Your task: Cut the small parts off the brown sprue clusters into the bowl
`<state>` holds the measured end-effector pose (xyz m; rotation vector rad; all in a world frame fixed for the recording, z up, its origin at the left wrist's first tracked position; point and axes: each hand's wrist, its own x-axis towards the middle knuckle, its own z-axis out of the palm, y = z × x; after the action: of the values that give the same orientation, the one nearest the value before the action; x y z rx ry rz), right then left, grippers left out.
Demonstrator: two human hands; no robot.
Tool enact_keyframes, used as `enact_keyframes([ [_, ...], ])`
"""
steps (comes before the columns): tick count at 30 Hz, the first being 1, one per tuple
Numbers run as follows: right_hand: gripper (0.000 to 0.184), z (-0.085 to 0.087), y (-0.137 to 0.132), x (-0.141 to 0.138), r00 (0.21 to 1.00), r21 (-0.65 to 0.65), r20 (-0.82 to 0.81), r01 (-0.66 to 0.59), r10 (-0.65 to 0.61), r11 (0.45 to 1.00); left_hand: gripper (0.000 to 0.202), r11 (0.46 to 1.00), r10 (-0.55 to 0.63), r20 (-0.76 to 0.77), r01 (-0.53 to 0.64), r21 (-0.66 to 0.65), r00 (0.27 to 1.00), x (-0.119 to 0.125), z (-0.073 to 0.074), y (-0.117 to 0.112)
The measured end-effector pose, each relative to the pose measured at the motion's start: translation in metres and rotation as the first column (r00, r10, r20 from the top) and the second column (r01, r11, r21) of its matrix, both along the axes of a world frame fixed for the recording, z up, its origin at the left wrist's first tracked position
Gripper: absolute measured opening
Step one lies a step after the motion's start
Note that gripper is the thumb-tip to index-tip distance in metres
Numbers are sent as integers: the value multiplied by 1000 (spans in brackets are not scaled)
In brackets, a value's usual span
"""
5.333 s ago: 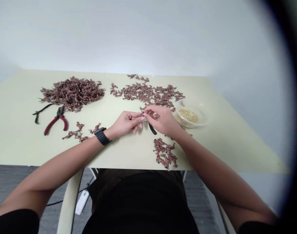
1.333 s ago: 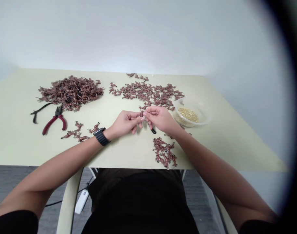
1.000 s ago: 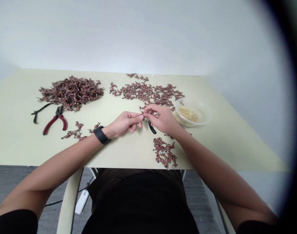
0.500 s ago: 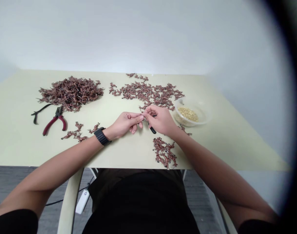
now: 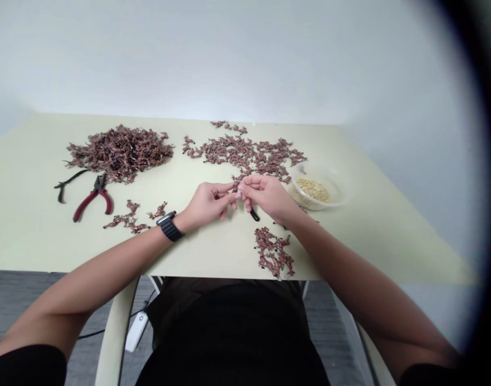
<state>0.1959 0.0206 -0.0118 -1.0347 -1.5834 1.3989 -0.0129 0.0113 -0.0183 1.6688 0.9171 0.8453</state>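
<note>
My left hand (image 5: 213, 200) and my right hand (image 5: 266, 196) meet fingertip to fingertip over the middle of the table. Both are closed in a pinch; whatever sits between the fingertips is too small and covered to name. A black handle end (image 5: 254, 214) of some tool pokes out below my right hand; its other end is hidden. Just beyond the fingers lies a spread of small brown animal figures (image 5: 245, 153). Closer to me, beside my right forearm, is a smaller cluster of figures (image 5: 273, 252). A few more figures (image 5: 128, 217) lie near my left wrist.
A tall heap of brown figures (image 5: 120, 153) stands at the back left. Red-handled pliers (image 5: 93, 198) and a black tool (image 5: 62, 187) lie in front of it. To the right, a clear plastic bowl (image 5: 337, 195) holds small golden pieces (image 5: 313, 190). A wall closes off the table's (image 5: 390, 230) back.
Both hands stay together at the same place, with the fingers slightly shifted and my left wrist turned a little. The whole view has moved slightly.
</note>
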Motion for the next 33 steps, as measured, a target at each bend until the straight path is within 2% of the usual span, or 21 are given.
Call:
enact_keyframes([
  [2,29,-1,0,2,996,119,75,32,-41,992,42,995,-35,73,42,-88,997,0,1,1],
  [4,22,0,0,4,982,273,169,35,-84,961,42,982,-60,139,84,-171,988,0,2,2],
  [7,14,3,0,8,939,504,315,-45,-135,863,39,959,-79,194,127,-252,978,-1,3,2],
  [10,12,4,0,10,904,619,392,-121,-171,776,39,962,-79,185,124,-242,979,-1,4,1],
  [13,10,4,-2,9,899,627,394,-109,-193,772,41,978,-69,151,97,-187,986,0,4,0],
  [16,10,3,-4,4,911,576,356,-39,-207,817,45,988,-55,122,71,-134,991,0,2,-1],
  [20,22,0,-6,-3,962,350,218,79,-163,934,47,998,-1,66,5,-63,998,2,-1,-2],
  [23,28,-3,-4,-6,987,222,119,78,-107,972,46,999,7,54,-5,-52,998,3,0,-3],
  [25,27,-4,-2,-4,987,239,120,76,-107,968,44,996,-19,76,25,-82,997,2,2,-2],
  [27,21,-2,-1,0,977,319,170,68,-128,945,42,986,-52,119,70,-149,992,1,4,-1],
  [30,13,2,0,6,948,487,285,-19,-139,873,40,954,-91,190,141,-266,978,-1,5,3],
  [33,15,5,0,10,915,601,380,-133,-135,788,37,926,-108,225,180,-330,968,-2,3,5],
])
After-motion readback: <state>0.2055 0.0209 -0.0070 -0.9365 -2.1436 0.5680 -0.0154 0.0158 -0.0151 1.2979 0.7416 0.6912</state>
